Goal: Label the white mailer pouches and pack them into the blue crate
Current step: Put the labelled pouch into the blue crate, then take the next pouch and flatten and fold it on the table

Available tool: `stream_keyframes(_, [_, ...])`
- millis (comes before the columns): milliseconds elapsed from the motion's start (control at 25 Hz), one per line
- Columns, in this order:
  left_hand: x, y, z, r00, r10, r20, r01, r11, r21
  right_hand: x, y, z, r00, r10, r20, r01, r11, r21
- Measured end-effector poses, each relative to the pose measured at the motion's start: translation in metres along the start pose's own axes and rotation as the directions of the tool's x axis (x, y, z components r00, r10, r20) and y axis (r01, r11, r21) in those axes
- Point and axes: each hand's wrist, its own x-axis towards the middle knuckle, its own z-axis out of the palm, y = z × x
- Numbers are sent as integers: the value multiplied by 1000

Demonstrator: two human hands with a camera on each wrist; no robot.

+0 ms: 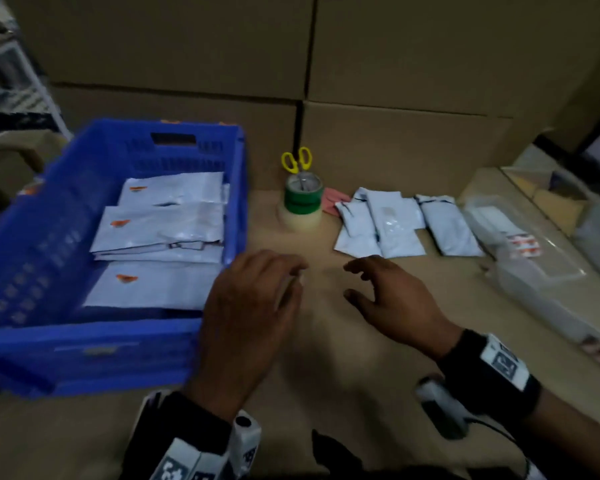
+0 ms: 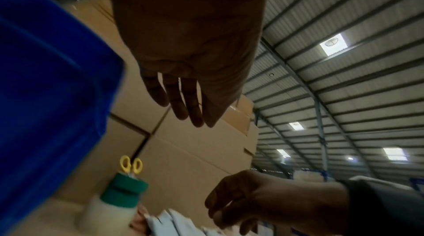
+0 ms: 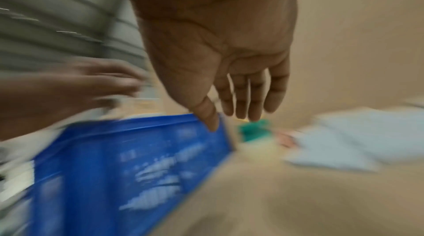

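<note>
The blue crate (image 1: 66, 355) stands on the left of the cardboard tabletop and holds several white mailer pouches (image 1: 160, 230), each with a small orange label. Three more white pouches (image 1: 388, 223) lie on the table right of centre, with no orange label showing. My left hand (image 1: 291, 275) hovers by the crate's right wall, empty, with its fingers (image 2: 183, 111) straight. My right hand (image 1: 349, 280) hovers just in front of the loose pouches, its fingers (image 3: 241, 113) loose and spread, holding nothing. The right wrist view is blurred; it shows the crate (image 3: 126, 158) and the pouches (image 3: 355, 140).
Green tape rolls (image 1: 303, 199) are stacked on a pale roll, with yellow-handled scissors (image 1: 297, 160) standing in them. A pink item (image 1: 331, 200) lies beside them. Clear plastic trays (image 1: 541, 271) with a red-and-white label strip (image 1: 523, 245) line the right edge. Cardboard boxes (image 1: 395, 81) wall the back.
</note>
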Motion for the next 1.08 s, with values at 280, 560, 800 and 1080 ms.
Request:
stream_keyframes(280, [7, 51, 152, 603, -136, 786, 81, 991, 109, 63, 198, -20, 893, 444, -67, -442, 896, 51])
stream_keyframes(560, [-21, 44, 229, 443, -276, 853, 88, 960, 265, 157, 292, -18, 815, 576, -62, -577, 817, -9])
stream_keyframes(800, [-23, 41, 232, 452, -288, 844, 143, 958, 249, 242, 386, 36, 866, 491, 98, -492, 871, -11])
stream_keyframes(1080, [-22, 42, 232, 452, -293, 843, 158, 956, 247, 185, 298, -30, 804, 592, -44, -590, 805, 57])
